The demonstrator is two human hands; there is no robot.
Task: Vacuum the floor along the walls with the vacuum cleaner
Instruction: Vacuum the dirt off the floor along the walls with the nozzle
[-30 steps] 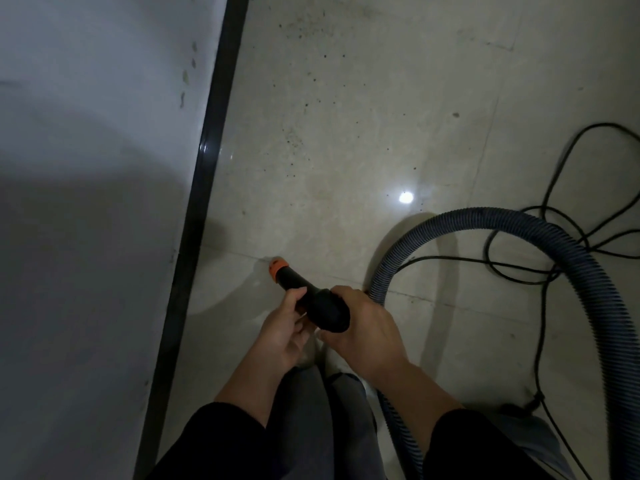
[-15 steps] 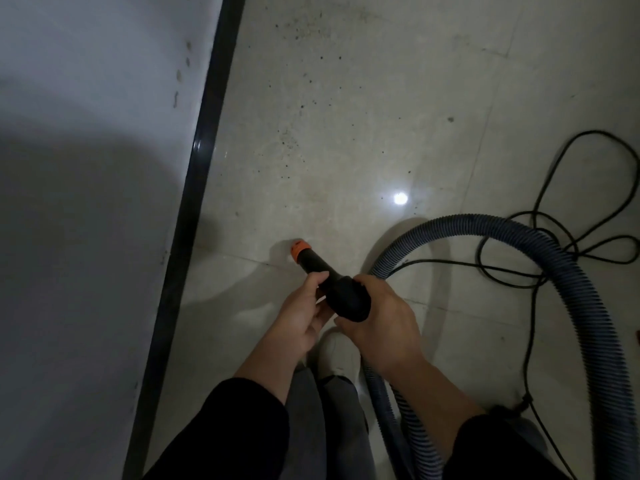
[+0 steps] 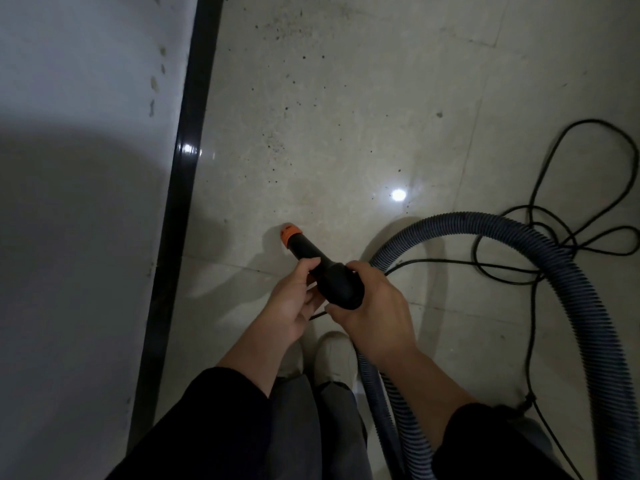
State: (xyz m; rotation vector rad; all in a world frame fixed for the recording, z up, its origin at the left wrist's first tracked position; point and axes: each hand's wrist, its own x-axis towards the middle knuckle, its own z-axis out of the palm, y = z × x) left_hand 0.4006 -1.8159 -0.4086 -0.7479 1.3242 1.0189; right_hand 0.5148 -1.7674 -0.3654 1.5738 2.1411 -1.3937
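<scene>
The floor (image 3: 346,133) looks like polished stone or ceramic tile, pale and glossy enough to mirror a lamp as a bright spot, with dark specks of grit on its far part. The skirting (image 3: 187,174) along the left wall is black and shiny, catching a highlight. The wall (image 3: 86,81) above it is smooth, matt and light, with a few scuffs. The nozzle (image 3: 311,258) seems matt black plastic with an orange plastic tip (image 3: 290,233). The hose (image 3: 588,306) is ribbed grey-blue plastic, dull in finish. The cord (image 3: 540,188) on the right is thin, black and smooth. The sleeves (image 3: 214,427) are dark matt cloth
</scene>
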